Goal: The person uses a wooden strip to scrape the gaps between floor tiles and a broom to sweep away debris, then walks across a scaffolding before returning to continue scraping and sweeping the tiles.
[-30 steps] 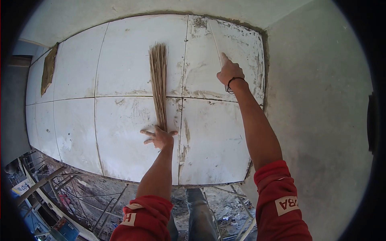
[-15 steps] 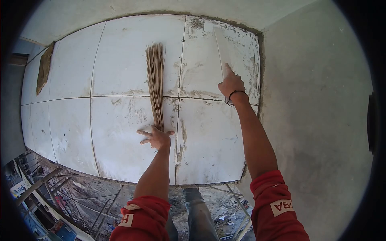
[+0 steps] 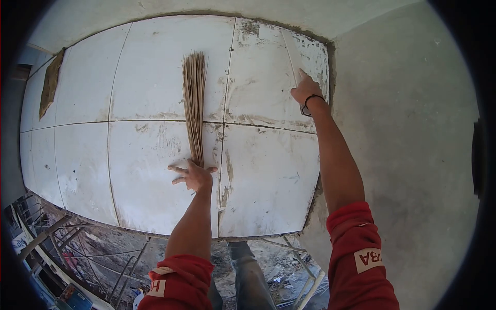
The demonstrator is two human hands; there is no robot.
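My left hand (image 3: 195, 175) presses down with its fingers spread, over the near end of a stick broom (image 3: 194, 106). The broom lies flat on the white tiles (image 3: 155, 67), its bristles pointing away from me. On the far right tile, my right hand (image 3: 308, 89) has its index finger stretched out and the other fingers curled. Under that finger is a thin, pale flat sheet (image 3: 297, 51) with a long straight edge; it blends into the tile, and its grip is hidden by the hand. A dark band circles my right wrist.
A brown, rough-edged strip (image 3: 51, 82) lies at the far left of the tiles. Grey plastered wall (image 3: 392, 134) borders the right side. Beyond the near edge the surface drops to metal scaffolding (image 3: 129, 268) and rubble below. Dirt and mortar smears mark the tiles.
My right hand has slid away from me and to the right, the pale sheet shifting with it. My left hand and the broom keep their place on the tiles; the view has shifted slightly.
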